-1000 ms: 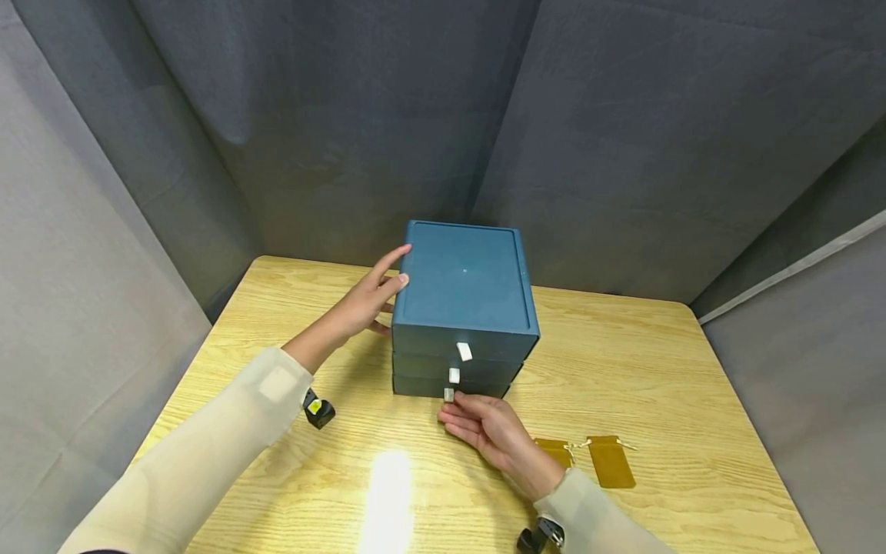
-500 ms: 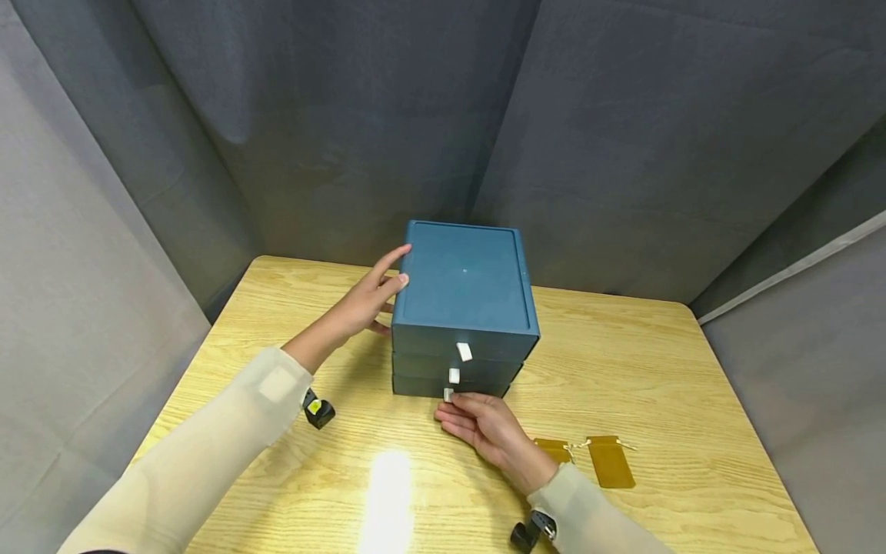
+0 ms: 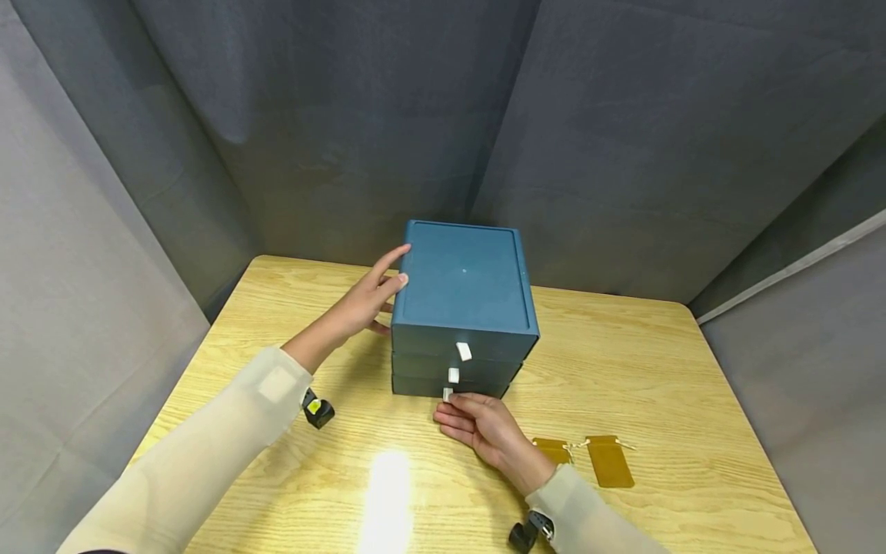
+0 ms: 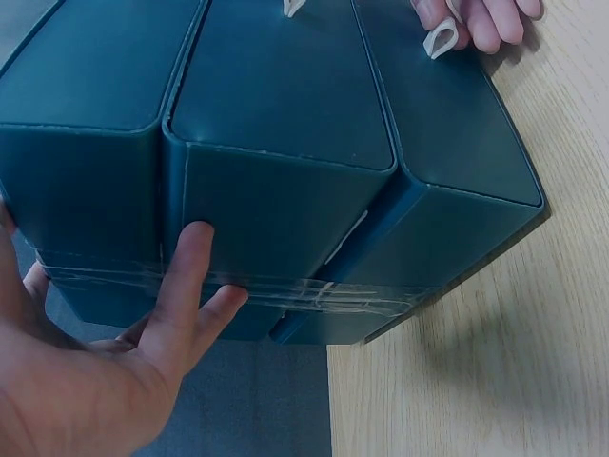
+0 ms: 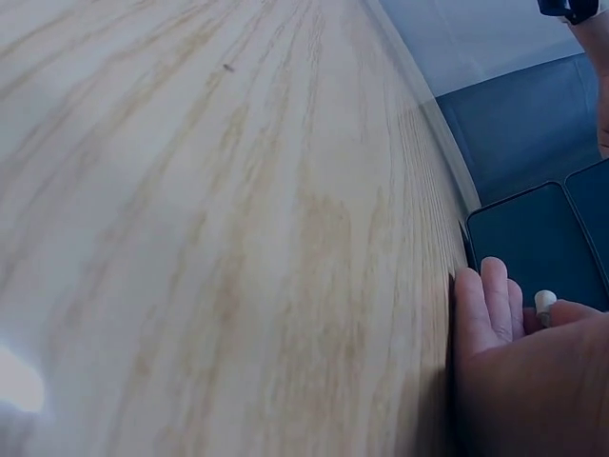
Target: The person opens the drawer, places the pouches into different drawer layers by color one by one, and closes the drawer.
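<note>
At frame centre the blue drawer box [image 3: 465, 308] is steadied by the flat, open left hand [image 3: 360, 304] while its lowest white tab [image 3: 447, 394] is pinched by the right hand [image 3: 481, 427]; the small tab could slip from the fingers.

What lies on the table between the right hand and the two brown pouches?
Nothing: in the head view only bare wooden table separates the right hand from the two brown pouches, the nearer pouch beside the wrist.
</note>
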